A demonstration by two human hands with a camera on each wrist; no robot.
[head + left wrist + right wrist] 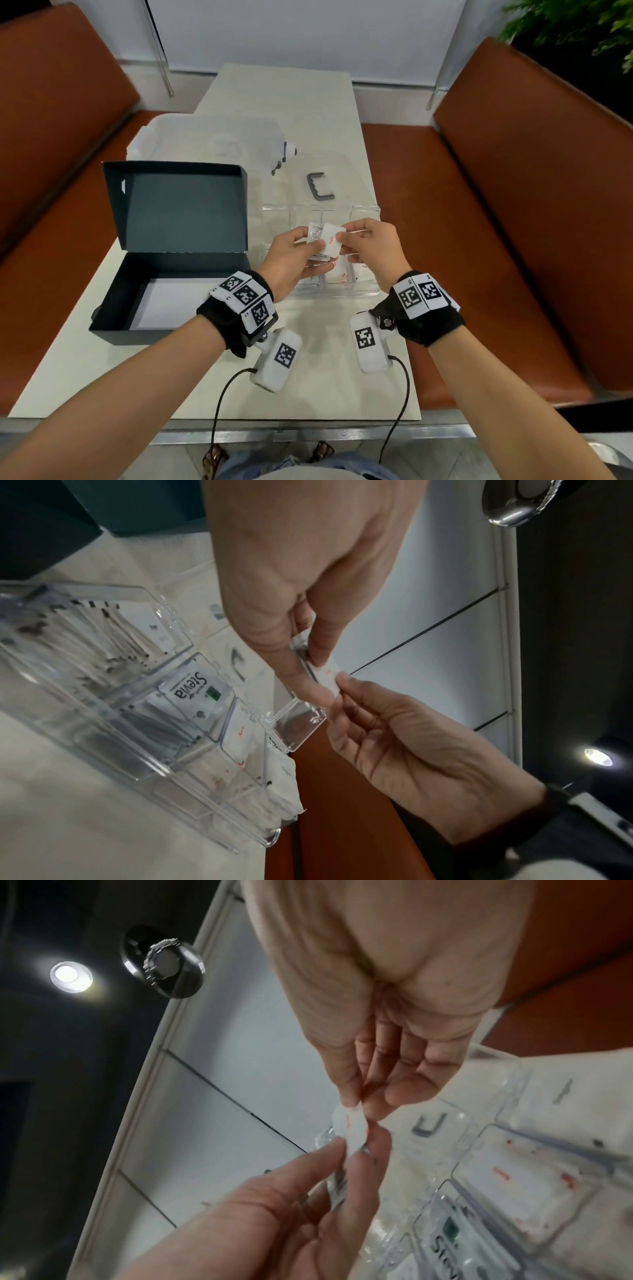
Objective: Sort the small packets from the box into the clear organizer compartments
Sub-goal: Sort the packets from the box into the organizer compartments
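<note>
Over the clear organizer (368, 210), my left hand (318, 253) holds a small stack of white packets (317, 236). My right hand (342, 240) pinches the top packet (331, 245), white with red print, at its right edge. In the left wrist view the left hand (315, 674) and right hand (342, 687) meet on that packet (329, 673). From the right wrist, the right hand (363, 1108) and left hand (359, 1150) both pinch the packet (352, 1129). The dark box (178, 205) stands open at the left. Organizer (103, 723) compartments hold a Stevia packet (192, 691) and red-printed packets (339, 274).
The organizer's clear lid with a grey handle (320, 186) lies open behind it. A translucent plastic container (205, 144) sits behind the box. Brown benches (513, 205) flank the pale table (325, 377), whose right edge runs close beside the organizer.
</note>
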